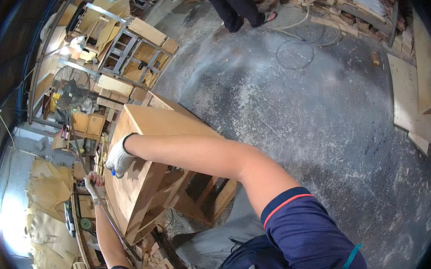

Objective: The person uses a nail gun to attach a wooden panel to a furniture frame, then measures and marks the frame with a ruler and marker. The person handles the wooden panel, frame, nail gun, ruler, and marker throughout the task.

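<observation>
My right arm reaches across the wooden box (153, 122), which has a pale top panel and open compartments below. The right hand (120, 156) wears a whitish knit glove with a dark cuff and is closed at the box's left edge. A small blue end (113, 172) pokes out of its fingers; the rest of that thing is hidden. Lower and further left, my left hand (93, 181), in a glove with bare fingertips, is closed around a long thin dark strip (112, 221). This strip runs along the box's left side; whether it is a rod or a hose I cannot tell.
A standing fan (72, 88) and a wood-and-metal frame (138, 55) stand at the far left. Wood scraps (157, 264) lie below the box. Boards (413, 99) lean at the right. Another person's legs (230, 6) show at the top, near a hose (296, 39) on the floor.
</observation>
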`<state>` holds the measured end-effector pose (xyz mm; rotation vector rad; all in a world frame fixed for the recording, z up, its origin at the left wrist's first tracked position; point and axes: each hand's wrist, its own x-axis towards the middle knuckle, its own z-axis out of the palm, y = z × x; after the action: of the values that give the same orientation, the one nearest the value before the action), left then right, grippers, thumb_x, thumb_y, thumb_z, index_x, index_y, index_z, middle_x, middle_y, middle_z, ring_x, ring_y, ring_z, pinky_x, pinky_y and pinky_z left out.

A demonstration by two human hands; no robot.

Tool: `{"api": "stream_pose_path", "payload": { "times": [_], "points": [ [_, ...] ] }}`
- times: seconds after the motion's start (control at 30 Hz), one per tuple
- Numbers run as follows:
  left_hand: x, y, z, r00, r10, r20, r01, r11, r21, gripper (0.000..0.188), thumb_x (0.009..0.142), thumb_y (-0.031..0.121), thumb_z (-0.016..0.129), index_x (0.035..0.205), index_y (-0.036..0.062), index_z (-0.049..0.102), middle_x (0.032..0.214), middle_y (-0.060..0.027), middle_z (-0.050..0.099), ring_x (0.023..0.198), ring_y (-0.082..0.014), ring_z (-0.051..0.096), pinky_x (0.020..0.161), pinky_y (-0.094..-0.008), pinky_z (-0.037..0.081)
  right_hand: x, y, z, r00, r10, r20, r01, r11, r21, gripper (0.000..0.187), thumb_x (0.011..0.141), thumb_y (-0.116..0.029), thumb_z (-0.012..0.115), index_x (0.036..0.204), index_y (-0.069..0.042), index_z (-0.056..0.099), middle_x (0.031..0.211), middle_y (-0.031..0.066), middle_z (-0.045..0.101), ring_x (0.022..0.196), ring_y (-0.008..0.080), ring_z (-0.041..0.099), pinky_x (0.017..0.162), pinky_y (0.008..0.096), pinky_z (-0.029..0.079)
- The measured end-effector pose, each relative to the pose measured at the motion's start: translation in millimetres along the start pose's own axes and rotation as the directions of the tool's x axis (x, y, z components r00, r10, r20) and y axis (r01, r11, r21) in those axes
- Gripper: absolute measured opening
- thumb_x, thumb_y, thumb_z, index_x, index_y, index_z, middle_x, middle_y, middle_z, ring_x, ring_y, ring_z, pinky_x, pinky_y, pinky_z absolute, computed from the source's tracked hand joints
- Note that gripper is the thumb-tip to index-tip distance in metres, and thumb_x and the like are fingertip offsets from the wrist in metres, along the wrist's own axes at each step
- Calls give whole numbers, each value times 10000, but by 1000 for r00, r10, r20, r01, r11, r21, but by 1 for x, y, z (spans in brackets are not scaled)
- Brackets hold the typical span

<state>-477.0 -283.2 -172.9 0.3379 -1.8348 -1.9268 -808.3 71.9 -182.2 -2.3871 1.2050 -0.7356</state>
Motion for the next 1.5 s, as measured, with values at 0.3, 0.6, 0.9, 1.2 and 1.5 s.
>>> {"api": "stream_pose_path", "payload": {
  "times": [0.3, 0.6, 0.9, 1.2, 1.5],
  "points": [
    [24, -19, -17, 997, 49, 57, -38, 984, -177, 326, 1017, 279, 531, 753, 123, 422, 646, 15, 354, 451, -141, 324, 448, -324, 322, -2, 29, 3, 996, -2, -89, 21, 977, 213, 361, 920, -323, 622, 1186, -81, 654, 1017, 113, 684, 957, 236, 645, 829, 396, 513],
    [6, -37, 64, 921, 107, -374, -201, 954, -224, 279, 978, 223, 599, 778, 162, 415, 695, 23, 341, 556, -131, 331, 538, -284, 325, -33, -8, -13, 979, 192, -75, -173, 963, 205, 429, 1050, -361, 567, 1337, -45, 608, 1310, 89, 682, 1243, 151, 612, 1068, 285, 467],
    [3, -31, 88, 904, 94, -418, -254, 903, -347, 352, 975, 215, 589, 700, 165, 374, 611, 37, 338, 450, -104, 294, 421, -279, 244, 87, -1, -57, 862, 222, -456, -73, 944, 322, 355, 1063, -372, 512, 972, -68, 672, 759, 38, 700, 624, 137, 659, 544, 302, 522],
    [-8, -35, 97, 875, 165, -456, -306, 917, -256, 247, 1000, 341, 607, 983, 101, 554, 671, 40, 377, 490, -90, 298, 426, -267, 256, 86, 44, 15, 645, 515, -565, -247, 840, 483, 257, 1010, -289, 645, 971, -42, 703, 760, 27, 703, 546, 62, 593, 428, 264, 473],
    [4, -32, 99, 882, 148, -447, -299, 909, -289, 213, 995, 288, 595, 997, 83, 540, 690, 34, 382, 499, -98, 308, 441, -275, 266, 77, 55, -4, 730, 306, -612, -253, 952, 173, 205, 935, -225, 601, 785, -89, 640, 612, 8, 575, 493, 111, 523, 450, 297, 413]
  ]
}}
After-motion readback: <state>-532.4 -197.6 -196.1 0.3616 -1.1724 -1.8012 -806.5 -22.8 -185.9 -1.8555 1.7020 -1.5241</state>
